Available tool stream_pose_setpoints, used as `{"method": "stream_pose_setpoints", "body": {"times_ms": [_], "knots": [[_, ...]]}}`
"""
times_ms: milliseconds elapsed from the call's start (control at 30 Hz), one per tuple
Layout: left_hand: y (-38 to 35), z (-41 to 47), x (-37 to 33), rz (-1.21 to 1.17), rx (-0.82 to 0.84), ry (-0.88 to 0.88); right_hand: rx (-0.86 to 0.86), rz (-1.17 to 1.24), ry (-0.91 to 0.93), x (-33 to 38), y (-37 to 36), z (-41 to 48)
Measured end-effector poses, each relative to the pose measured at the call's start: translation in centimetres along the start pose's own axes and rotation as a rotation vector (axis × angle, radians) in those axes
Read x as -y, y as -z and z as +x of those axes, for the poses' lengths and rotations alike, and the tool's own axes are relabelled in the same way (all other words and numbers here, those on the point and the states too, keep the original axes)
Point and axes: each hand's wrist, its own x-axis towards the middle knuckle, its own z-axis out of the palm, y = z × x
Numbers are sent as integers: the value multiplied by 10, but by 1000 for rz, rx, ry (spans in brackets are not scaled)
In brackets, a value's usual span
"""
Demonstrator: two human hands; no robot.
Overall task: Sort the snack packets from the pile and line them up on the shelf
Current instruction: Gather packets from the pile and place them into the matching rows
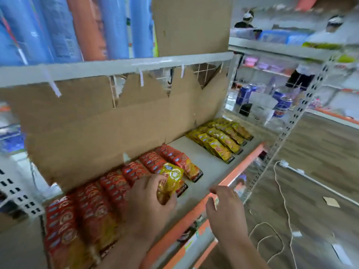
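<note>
Rows of red snack packets (pixel 108 191) lie overlapped along the left and middle of the white shelf (pixel 209 166). Rows of yellow snack packets (pixel 219 136) lie at its far right end. My left hand (pixel 149 202) grips a yellow packet (pixel 171 179) over the red rows, near the shelf's middle. My right hand (pixel 225 208) hovers above the orange front edge (pixel 239 171), fingers loosely curled, with nothing in it. A bare stretch of shelf separates the red rows from the yellow ones.
Torn cardboard (pixel 97 123) lines the back of the shelf. Blue and orange rolls (pixel 77 26) stand on the shelf above. A white perforated upright (pixel 303 105) marks the right end. A white cord (pixel 285 210) trails over the wooden floor.
</note>
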Motion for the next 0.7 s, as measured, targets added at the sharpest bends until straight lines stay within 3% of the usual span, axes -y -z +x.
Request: {"method": "stream_pose_setpoints", "body": {"times_ms": [133, 400, 700], "knots": [[-66, 19, -55, -25, 28, -57, -8, 17, -44, -67, 29, 36], [-169, 51, -144, -9, 46, -60, 105, 6, 35, -153, 68, 122], [-223, 99, -136, 79, 72, -60, 374, 9, 135, -166, 38, 195]]}}
